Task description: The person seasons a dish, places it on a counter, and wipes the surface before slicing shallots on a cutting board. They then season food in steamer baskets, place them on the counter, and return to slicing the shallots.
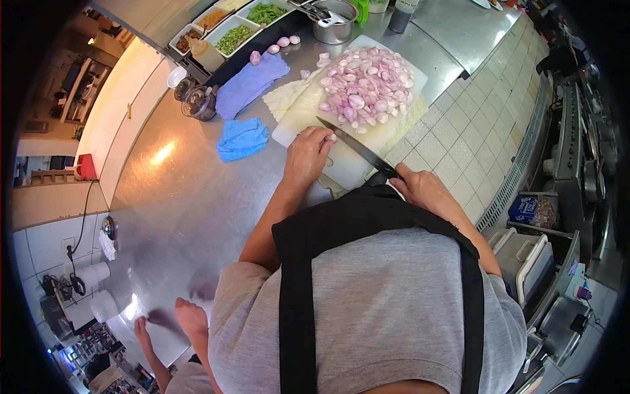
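My right hand (425,188) is closed round the black handle of a knife (359,148), whose dark blade slants up and left over the white cutting board (303,125). Pinched in the fingers of my left hand (307,156) is a small pale-pink shallot (331,138), close beside the blade near its tip. Most of the shallot is hidden by the fingers. A broad heap of peeled, cut shallots (367,85) covers the far part of the board. Under the board lies a pale yellow cloth (282,98).
Left of the board are a bright blue cloth (241,139), a purple-blue cloth (252,82) and glass jars (198,104). Several whole shallots (283,41) lie behind, near topping trays (234,39) and a metal pot (333,29). Another person's hands (190,315) are at lower left.
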Available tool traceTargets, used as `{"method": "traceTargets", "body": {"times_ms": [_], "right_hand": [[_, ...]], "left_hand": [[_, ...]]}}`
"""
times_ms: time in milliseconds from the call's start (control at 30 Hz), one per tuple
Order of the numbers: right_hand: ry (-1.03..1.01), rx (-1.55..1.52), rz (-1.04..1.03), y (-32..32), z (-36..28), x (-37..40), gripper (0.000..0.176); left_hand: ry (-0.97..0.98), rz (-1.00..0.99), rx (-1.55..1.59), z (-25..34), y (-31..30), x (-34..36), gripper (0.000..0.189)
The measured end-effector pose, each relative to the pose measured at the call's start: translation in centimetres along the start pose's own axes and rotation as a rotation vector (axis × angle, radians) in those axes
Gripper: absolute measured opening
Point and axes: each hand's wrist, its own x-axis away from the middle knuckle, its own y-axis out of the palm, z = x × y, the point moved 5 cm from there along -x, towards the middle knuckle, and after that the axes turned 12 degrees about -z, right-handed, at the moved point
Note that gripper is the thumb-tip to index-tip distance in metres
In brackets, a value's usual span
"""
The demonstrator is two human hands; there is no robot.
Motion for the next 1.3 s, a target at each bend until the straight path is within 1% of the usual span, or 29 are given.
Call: {"method": "traceTargets", "body": {"times_ms": [133, 267, 367, 433, 567, 667, 767, 867, 967, 1067, 1167, 1267, 1300], "right_hand": [[-0.024, 0.003, 0.003, 1.6, 0.0, -1.7, 0.027], [-0.014, 0.11, -0.007, 0.1, -1.1, -1.2, 0.026], [-0.002, 0.086, -0.015, -1.1, -1.5, 0.0, 0.026], [0.002, 0.037, -0.027, -0.2, -1.1, -0.4, 0.025], [-0.008, -0.048, -0.019, 2.3, -0.1, -2.1, 0.026], [-0.045, 0.012, -0.008, 1.0, -0.4, -1.7, 0.026], [-0.009, 0.031, -0.035, -0.6, -1.3, -0.6, 0.027], [0.033, 0.006, -0.043, 0.3, -1.3, -1.1, 0.026], [-0.042, -0.066, 0.014, 2.2, -0.2, -2.2, 0.027], [-0.037, 0.026, -0.024, 0.6, -0.6, -1.8, 0.027], [-0.038, 0.066, -0.03, -1.0, -1.3, -0.9, 0.026], [-0.006, 0.034, -0.033, -0.3, -1.7, -1.2, 0.025], [-0.028, -0.014, -0.018, 0.4, -1.3, -1.8, 0.025]], "left_hand": [[0.006, 0.012, 0.005, 0.1, 0.1, 0.1, 0.015], [0.047, 0.037, -0.077, 0.1, 0.0, 0.1, 0.018], [0.048, 0.052, -0.071, 0.1, 0.2, 0.2, 0.016], [0.017, 0.046, -0.014, -0.1, 0.4, 0.2, 0.015], [0.016, 0.043, -0.014, 0.0, 0.4, 0.2, 0.016], [0.028, 0.052, -0.049, -0.2, 0.3, 0.3, 0.017], [0.012, 0.059, -0.035, -0.4, 0.5, 0.3, 0.017], [-0.01, 0.051, 0.032, -0.2, 0.5, 0.3, 0.016], [-0.016, 0.058, 0.02, -0.2, 0.4, 0.3, 0.016], [-0.022, 0.061, 0.024, -0.2, 0.4, 0.4, 0.016], [0.012, 0.077, -0.028, -0.4, 0.5, 0.4, 0.017], [0.024, 0.088, -0.029, -0.3, 0.5, 0.4, 0.017], [0.021, 0.087, -0.021, -0.3, 0.5, 0.3, 0.017]]}}
